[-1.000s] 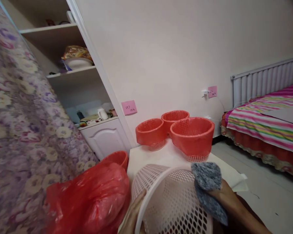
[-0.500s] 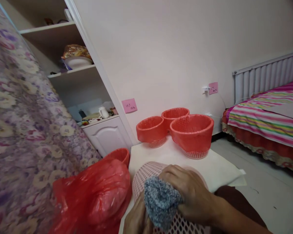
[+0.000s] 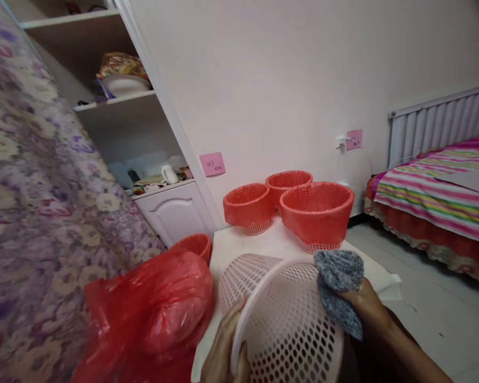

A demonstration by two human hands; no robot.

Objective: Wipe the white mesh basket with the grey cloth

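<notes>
Head view, one frame. Left hand (image 3: 225, 351) grips the rim of a pale pink perforated basket (image 3: 287, 324), fingers curled over the edge at the lower left; the basket is tilted on its side, mouth toward the camera, above the near edge of the white tabletop (image 3: 239, 250). Right hand (image 3: 365, 306) is closed on a grey fuzzy cloth (image 3: 337, 287) and presses it against the basket's upper right rim; the cloth folds over the rim and hangs down outside. Further back on the tabletop stand three baskets lined with red bags (image 3: 317, 213), upright and touching one another in a cluster near the wall. Just left of the held basket lies a crumpled red plastic bag (image 3: 151, 314), with another red-lined basket (image 3: 193, 246) behind it. Floral fabric (image 3: 43, 213) fills the left side. Striped bed (image 3: 435, 197) at far right, radiator behind it. Pink sticky note (image 3: 212, 164) on the wall.
</notes>
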